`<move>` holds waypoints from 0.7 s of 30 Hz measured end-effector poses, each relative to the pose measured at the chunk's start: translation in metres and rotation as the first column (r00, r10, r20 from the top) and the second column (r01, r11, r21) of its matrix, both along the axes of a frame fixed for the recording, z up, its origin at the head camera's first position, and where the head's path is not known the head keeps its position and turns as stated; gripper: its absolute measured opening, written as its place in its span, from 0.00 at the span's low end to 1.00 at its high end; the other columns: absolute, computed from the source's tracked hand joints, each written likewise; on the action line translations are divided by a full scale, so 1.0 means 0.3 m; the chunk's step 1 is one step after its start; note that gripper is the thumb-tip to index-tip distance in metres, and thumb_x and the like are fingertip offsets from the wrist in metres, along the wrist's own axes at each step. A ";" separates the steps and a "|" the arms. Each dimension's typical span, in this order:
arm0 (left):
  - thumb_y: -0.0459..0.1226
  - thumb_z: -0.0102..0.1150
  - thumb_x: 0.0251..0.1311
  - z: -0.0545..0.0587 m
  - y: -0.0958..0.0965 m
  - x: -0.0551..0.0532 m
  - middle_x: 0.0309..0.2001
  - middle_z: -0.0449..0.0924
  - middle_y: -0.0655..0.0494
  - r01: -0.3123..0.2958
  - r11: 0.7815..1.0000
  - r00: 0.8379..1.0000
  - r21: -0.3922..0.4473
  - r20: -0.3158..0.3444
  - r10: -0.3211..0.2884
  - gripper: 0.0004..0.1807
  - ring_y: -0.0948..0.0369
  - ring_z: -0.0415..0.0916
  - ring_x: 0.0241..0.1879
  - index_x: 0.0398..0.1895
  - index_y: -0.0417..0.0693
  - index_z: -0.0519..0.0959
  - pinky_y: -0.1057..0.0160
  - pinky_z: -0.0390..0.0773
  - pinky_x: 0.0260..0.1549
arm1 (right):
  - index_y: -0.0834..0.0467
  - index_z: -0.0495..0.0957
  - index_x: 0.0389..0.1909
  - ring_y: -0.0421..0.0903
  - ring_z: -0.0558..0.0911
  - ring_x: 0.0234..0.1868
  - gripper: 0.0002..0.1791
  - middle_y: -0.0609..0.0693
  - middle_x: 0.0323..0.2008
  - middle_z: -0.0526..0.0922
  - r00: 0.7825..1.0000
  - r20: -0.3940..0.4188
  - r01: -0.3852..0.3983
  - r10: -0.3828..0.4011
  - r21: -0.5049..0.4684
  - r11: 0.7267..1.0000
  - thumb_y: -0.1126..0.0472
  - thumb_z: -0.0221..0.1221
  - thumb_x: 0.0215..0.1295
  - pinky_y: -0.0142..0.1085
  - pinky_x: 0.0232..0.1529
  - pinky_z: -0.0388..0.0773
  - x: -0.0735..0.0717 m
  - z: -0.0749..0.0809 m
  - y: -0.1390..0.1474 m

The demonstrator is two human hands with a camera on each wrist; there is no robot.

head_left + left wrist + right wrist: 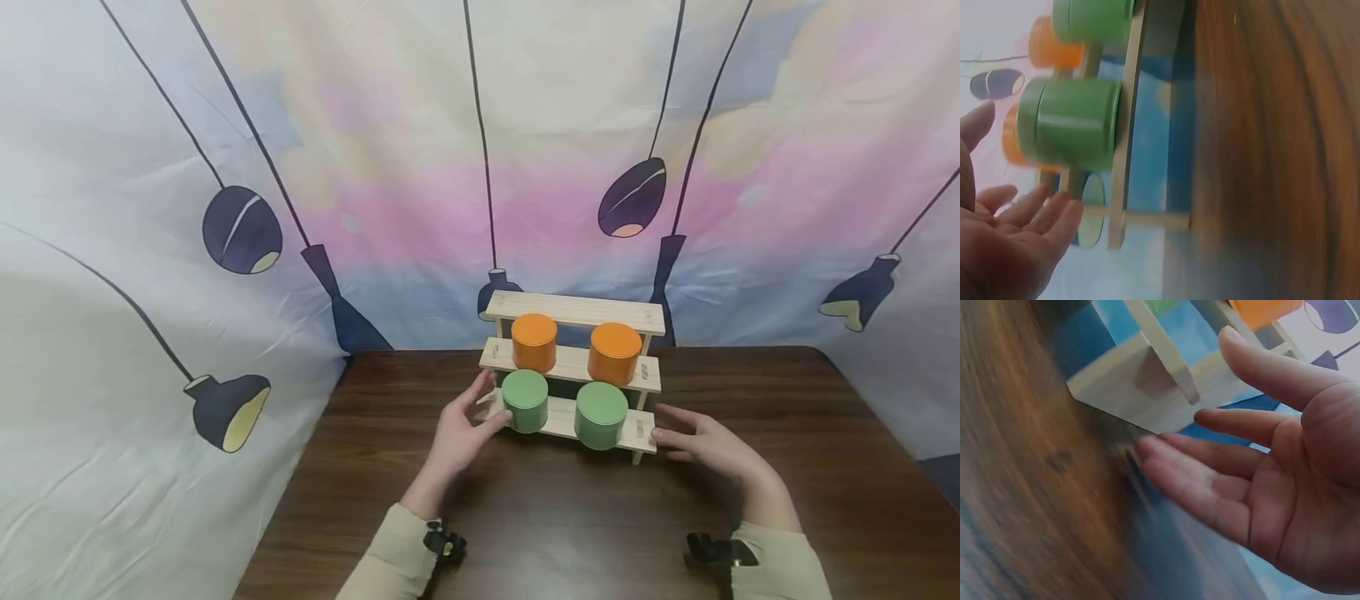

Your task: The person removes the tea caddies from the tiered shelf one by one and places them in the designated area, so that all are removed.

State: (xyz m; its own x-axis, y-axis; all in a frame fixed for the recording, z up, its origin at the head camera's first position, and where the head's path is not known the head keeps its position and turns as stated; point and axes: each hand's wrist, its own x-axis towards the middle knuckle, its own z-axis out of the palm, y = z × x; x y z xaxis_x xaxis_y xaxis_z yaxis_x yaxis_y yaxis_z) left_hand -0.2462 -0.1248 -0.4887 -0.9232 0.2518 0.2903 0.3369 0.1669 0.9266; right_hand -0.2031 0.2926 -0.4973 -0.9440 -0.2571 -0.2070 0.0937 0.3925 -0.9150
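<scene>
A three-tier wooden shelf (581,308) stands on the table, with two orange tins (615,353) on its middle tier and two green tins (602,415) on its lowest tier. My left hand (460,433) is at the shelf's left end, thumb and fingers spread, the thumb tip overlapping the left green tin (525,401) in the head view. In the left wrist view its fingers (1063,225) are loosely extended beside the lower tier. At the right end is my right hand (712,444), palm facing the shelf. Its fingers (1197,487) are fairly straight and hold nothing.
The dark wood-grain table (555,525) extends around the shelf. Behind it hangs a cloth backdrop (405,167) printed with lamps. A black strap mount is on each wrist, the left mount (444,542) and the right mount (720,550), over light sleeves.
</scene>
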 end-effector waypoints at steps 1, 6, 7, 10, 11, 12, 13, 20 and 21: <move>0.38 0.74 0.68 -0.005 0.017 0.002 0.77 0.71 0.47 0.009 1.000 1.000 0.011 0.006 -0.009 0.44 0.43 0.70 0.74 0.83 0.44 0.64 0.42 0.73 0.68 | 0.75 0.51 0.81 0.58 0.83 0.63 0.47 0.79 0.76 0.59 1.000 0.012 0.004 -0.004 -0.042 0.999 0.53 0.64 0.78 0.47 0.58 0.85 -0.003 -0.006 -0.004; 0.39 0.78 0.64 -0.020 0.065 0.007 0.78 0.69 0.50 0.001 1.000 1.000 0.017 0.010 -0.001 0.48 0.49 0.68 0.76 0.84 0.45 0.62 0.44 0.71 0.71 | 0.76 0.47 0.82 0.51 0.85 0.61 0.48 0.79 0.73 0.64 0.999 0.029 0.022 -0.017 -0.182 0.983 0.61 0.66 0.77 0.44 0.57 0.85 -0.011 -0.036 -0.005; 0.38 0.78 0.64 -0.023 0.069 0.006 0.78 0.70 0.49 -0.006 1.000 1.000 0.021 0.005 0.005 0.49 0.48 0.68 0.75 0.84 0.44 0.62 0.43 0.71 0.70 | 0.75 0.47 0.82 0.49 0.85 0.60 0.48 0.79 0.73 0.65 0.999 0.027 0.025 -0.020 -0.200 0.980 0.62 0.66 0.76 0.43 0.57 0.85 -0.011 -0.041 -0.003; 0.38 0.80 0.62 -0.032 0.077 0.002 0.78 0.69 0.48 -0.044 0.999 0.999 0.027 0.009 0.043 0.49 0.46 0.69 0.75 0.84 0.45 0.63 0.42 0.71 0.70 | 0.75 0.49 0.82 0.44 0.87 0.57 0.48 0.78 0.73 0.67 0.999 0.016 0.030 -0.028 -0.227 0.973 0.62 0.67 0.75 0.40 0.56 0.85 -0.016 -0.052 -0.003; 0.38 0.80 0.62 -0.034 0.078 0.001 0.79 0.68 0.47 -0.053 0.998 0.999 0.032 0.012 0.053 0.49 0.45 0.69 0.75 0.84 0.45 0.63 0.42 0.71 0.70 | 0.76 0.49 0.82 0.42 0.86 0.57 0.48 0.77 0.73 0.67 1.000 0.011 0.028 -0.027 -0.228 0.973 0.62 0.68 0.74 0.39 0.56 0.85 -0.017 -0.054 -0.005; 0.38 0.80 0.61 -0.036 0.081 0.002 0.79 0.67 0.46 -0.063 0.997 0.998 0.033 0.014 0.063 0.49 0.43 0.68 0.75 0.84 0.45 0.64 0.41 0.70 0.70 | 0.76 0.50 0.81 0.40 0.86 0.56 0.48 0.77 0.73 0.67 1.000 0.007 0.028 -0.027 -0.227 0.973 0.62 0.68 0.73 0.38 0.56 0.85 -0.019 -0.056 -0.008; 0.39 0.80 0.61 -0.039 0.083 0.001 0.80 0.65 0.46 -0.071 0.997 0.997 0.033 0.015 0.070 0.49 0.42 0.66 0.76 0.83 0.46 0.64 0.41 0.69 0.71 | 0.76 0.52 0.81 0.39 0.86 0.55 0.48 0.76 0.73 0.68 0.999 0.005 0.033 -0.032 -0.227 0.973 0.63 0.69 0.73 0.37 0.56 0.85 -0.020 -0.057 -0.011; 0.40 0.81 0.60 -0.055 0.112 0.004 0.79 0.66 0.51 -0.073 0.997 0.997 0.034 0.036 0.071 0.50 0.47 0.68 0.76 0.84 0.50 0.64 0.43 0.66 0.73 | 0.78 0.54 0.79 0.41 0.87 0.53 0.47 0.77 0.70 0.70 0.998 0.011 0.062 -0.061 -0.210 0.976 0.66 0.70 0.71 0.39 0.54 0.86 -0.012 -0.056 -0.025; 0.40 0.81 0.60 -0.058 0.116 0.004 0.79 0.67 0.51 -0.074 0.997 0.997 0.032 0.038 0.073 0.50 0.48 0.68 0.75 0.84 0.50 0.64 0.43 0.66 0.74 | 0.79 0.53 0.79 0.42 0.88 0.53 0.47 0.78 0.70 0.70 0.998 0.017 0.064 -0.062 -0.211 0.975 0.66 0.70 0.71 0.41 0.54 0.86 -0.009 -0.054 -0.026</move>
